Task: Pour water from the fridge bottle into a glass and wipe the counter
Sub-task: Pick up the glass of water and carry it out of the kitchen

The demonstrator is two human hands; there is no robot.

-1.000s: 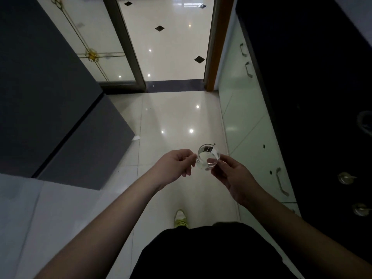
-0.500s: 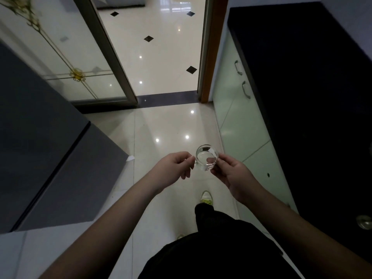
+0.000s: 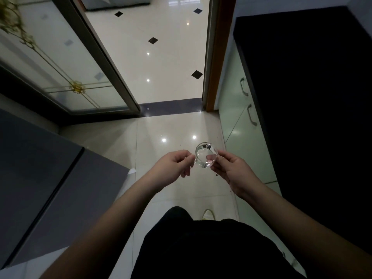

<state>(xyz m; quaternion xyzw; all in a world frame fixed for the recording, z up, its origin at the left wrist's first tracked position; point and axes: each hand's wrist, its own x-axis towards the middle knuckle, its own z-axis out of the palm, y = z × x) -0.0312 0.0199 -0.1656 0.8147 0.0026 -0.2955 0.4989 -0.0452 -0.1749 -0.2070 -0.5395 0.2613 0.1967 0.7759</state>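
Small clear round drinking glass [image 3: 206, 156], upright, rim toward camera, held above glossy cream floor tiles [image 3: 173, 125] beside dark countertop [image 3: 314, 97]. Pinched between right hand [image 3: 233, 172] fingertips and curled left hand [image 3: 173, 168] fingertips at opposite sides.

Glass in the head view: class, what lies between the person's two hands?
The glass itself, held between the left hand and right hand, above pale floor tiles.
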